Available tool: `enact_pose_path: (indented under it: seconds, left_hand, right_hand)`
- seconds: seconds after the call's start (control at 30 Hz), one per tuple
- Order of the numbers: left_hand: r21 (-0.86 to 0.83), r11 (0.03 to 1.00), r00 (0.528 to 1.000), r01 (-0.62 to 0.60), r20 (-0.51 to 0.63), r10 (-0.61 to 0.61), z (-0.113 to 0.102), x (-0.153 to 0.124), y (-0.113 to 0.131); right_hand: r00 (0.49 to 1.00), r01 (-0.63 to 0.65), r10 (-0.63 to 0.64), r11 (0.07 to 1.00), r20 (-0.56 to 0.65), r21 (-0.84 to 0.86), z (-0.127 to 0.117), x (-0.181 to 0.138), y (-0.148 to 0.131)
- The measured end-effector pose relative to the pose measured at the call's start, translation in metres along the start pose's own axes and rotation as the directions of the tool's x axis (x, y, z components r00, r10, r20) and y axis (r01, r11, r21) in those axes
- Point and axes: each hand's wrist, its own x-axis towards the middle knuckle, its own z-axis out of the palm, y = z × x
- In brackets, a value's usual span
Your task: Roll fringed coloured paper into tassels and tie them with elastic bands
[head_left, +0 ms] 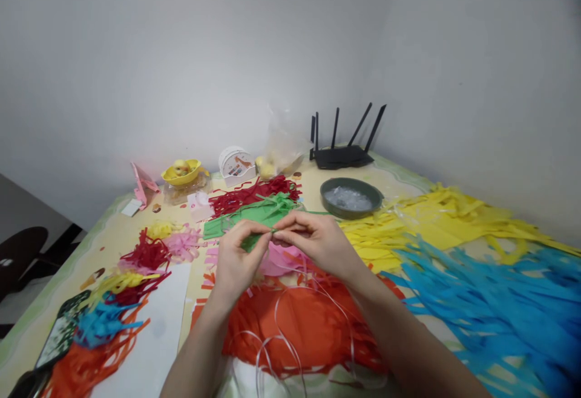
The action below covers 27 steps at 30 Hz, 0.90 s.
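My left hand point(236, 259) and my right hand point(313, 241) meet over the middle of the table, fingers pinched together on a thin green paper strip point(254, 239) held between them. Under the hands lies pink fringed paper point(282, 260), and below that a sheet of orange fringed paper point(308, 325) with loops of thin white ribbon point(276, 349) across it. Green cut paper point(254, 213) and red strips point(254, 193) lie just beyond the hands.
Yellow fringed paper point(431, 219) and blue fringed paper point(490, 301) cover the right side. A dark bowl point(350, 197), a black router point(342, 155), a yellow dish point(182, 172) and a white round box point(236, 165) stand at the back. Small paper tassels point(149, 253), white sheet point(149, 337) and a phone point(61, 331) lie left.
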Motion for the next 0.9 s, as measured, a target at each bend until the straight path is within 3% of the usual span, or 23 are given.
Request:
enact_pose_path:
  seconds: [0.47,0.7,0.9]
  left_hand:
    - [0.201,0.977,0.994,-0.075,0.09,0.058,0.0007,-0.0021,-0.0039]
    - [0.132,0.99,0.996,-0.046,0.081,0.035,-0.0026,-0.0015,-0.0069]
    - [0.121,0.992,0.997,-0.035,0.074,0.026,-0.0002,-0.0017,-0.0052]
  right_hand:
    - [0.998,0.042,-0.035,0.982,0.045,-0.185,-0.0046,0.0042,0.0005]
    - [0.99,-0.079,0.076,0.997,0.12,0.024,-0.0049,0.0061,0.0026]
    - [0.994,0.031,-0.012,0.985,0.11,-0.17,-0.0075,0.0053,-0.0002]
